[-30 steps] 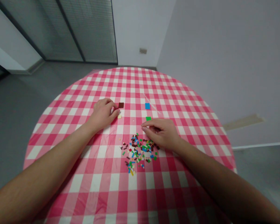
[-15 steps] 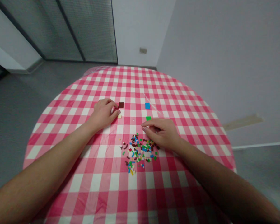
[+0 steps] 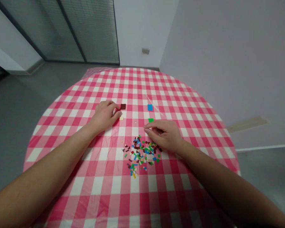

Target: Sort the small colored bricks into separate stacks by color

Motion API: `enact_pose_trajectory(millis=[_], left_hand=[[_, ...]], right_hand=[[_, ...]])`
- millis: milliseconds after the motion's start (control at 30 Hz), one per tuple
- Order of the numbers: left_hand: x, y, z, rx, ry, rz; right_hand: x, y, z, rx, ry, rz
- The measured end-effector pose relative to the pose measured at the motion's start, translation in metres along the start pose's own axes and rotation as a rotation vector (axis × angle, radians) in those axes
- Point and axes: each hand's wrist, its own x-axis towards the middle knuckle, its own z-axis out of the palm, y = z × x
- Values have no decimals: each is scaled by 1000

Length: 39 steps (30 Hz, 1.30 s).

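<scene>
My left hand (image 3: pixel 106 114) rests on the cloth at the left, its thumb and fingers apart and nothing seen between them. Its index fingertip is at the edge of a dark brown square plate (image 3: pixel 123 106), and the thumb lies close to a cream square plate (image 3: pixel 121 118). My right hand (image 3: pixel 165 134) lies palm down, with a curved gap between thumb and forefinger and no piece visible there. Just beyond it is a green plate (image 3: pixel 151 120), partly covered by the hand. Farther back sits a blue square plate (image 3: pixel 150 107).
Small mixed-colour building bricks (image 3: pixel 140 155) lie in a loose pile between my forearms, some near the right palm. A tiny pale piece (image 3: pixel 135 122) lies between the hands. The round table wears a red and white checked cloth (image 3: pixel 90 190). A wall (image 3: pixel 228 63) stands at the right.
</scene>
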Motion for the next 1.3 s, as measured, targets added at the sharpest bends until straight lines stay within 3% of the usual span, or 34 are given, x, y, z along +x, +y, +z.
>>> enact_pose_trajectory(millis=[200,400,533,767,1067,1300], left_hand=[[-3,5,-17,-80,17,57],[-23,40,-42,-374,-359,371],[-37,67,-41,-425,-466,527],[-42,76,-26,-311,-440,574],[-44,80,-24,-229,-452,622],[-38,69,-30,-342,-389,541]], right_hand=[[2,5,-4,-33,5,5],[5,9,-13,-96,23,13],[4,10,-14,-119,12,21],[5,15,-15,-113,13,47],[8,15,-17,-96,-123,78],[7,15,-15,-82,-111,81]])
